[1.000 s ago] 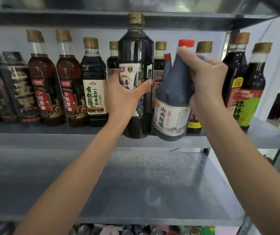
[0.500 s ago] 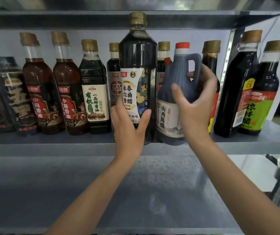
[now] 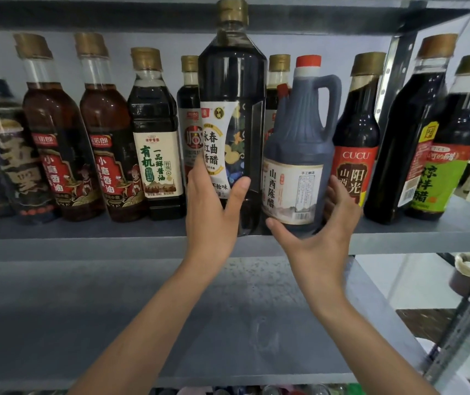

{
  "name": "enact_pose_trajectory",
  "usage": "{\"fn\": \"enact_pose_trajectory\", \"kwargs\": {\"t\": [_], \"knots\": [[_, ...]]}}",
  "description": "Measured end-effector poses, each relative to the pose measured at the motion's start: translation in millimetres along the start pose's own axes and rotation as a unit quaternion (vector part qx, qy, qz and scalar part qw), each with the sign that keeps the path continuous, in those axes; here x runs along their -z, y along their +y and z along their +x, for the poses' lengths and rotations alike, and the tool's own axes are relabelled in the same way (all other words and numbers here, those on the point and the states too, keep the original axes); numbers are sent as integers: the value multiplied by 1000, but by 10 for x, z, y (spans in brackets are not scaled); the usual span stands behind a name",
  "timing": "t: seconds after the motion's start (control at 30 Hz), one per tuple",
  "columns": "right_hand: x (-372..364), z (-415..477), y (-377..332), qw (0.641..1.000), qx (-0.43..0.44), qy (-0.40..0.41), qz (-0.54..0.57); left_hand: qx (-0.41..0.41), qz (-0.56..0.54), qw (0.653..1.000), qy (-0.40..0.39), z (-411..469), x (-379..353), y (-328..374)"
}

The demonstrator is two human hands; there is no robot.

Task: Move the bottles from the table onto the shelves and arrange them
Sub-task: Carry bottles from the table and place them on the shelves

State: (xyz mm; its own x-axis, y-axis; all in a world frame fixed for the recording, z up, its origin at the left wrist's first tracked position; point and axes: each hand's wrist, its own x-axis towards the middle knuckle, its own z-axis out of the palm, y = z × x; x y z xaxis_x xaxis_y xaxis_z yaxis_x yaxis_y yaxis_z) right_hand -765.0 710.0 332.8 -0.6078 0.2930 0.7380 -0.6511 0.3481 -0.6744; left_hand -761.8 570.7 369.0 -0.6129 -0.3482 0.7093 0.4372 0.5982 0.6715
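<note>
A tall dark vinegar bottle (image 3: 232,81) with a gold cap stands at the front of the grey shelf (image 3: 85,238). My left hand (image 3: 213,212) grips its lower part, thumb across the front. Right beside it stands a dark jug with a red cap (image 3: 302,138) and a side handle. My right hand (image 3: 316,238) cups the jug's base, thumb in front and fingers round its right side. Both bottles rest upright on the shelf, close together.
Several gold-capped sauce bottles line the shelf on the left (image 3: 154,138) and right (image 3: 356,132). A perforated metal upright (image 3: 390,81) stands at the right. A bare lower shelf (image 3: 114,323) lies beneath, with more bottle tops showing at the bottom edge.
The jug has come down from the air onto the shelf beside the tall bottle. My right hand slid from the jug's handle and neck to its base. My left hand stayed on the tall bottle.
</note>
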Motion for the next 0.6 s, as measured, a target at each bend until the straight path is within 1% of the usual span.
{"fn": "enact_pose_trajectory", "kwargs": {"t": [0.2, 0.4, 0.6], "knots": [[-98, -54, -33, 1000, 10, -2, 6, 2, 1, 1000, 18, 43, 21, -70], [-126, -114, -20, 999, 31, -23, -14, 8, 4, 1000, 12, 119, 26, -108], [-262, -88, -42, 998, 26, -4, -50, 14, -10, 1000, -5, 201, 27, -136]]}}
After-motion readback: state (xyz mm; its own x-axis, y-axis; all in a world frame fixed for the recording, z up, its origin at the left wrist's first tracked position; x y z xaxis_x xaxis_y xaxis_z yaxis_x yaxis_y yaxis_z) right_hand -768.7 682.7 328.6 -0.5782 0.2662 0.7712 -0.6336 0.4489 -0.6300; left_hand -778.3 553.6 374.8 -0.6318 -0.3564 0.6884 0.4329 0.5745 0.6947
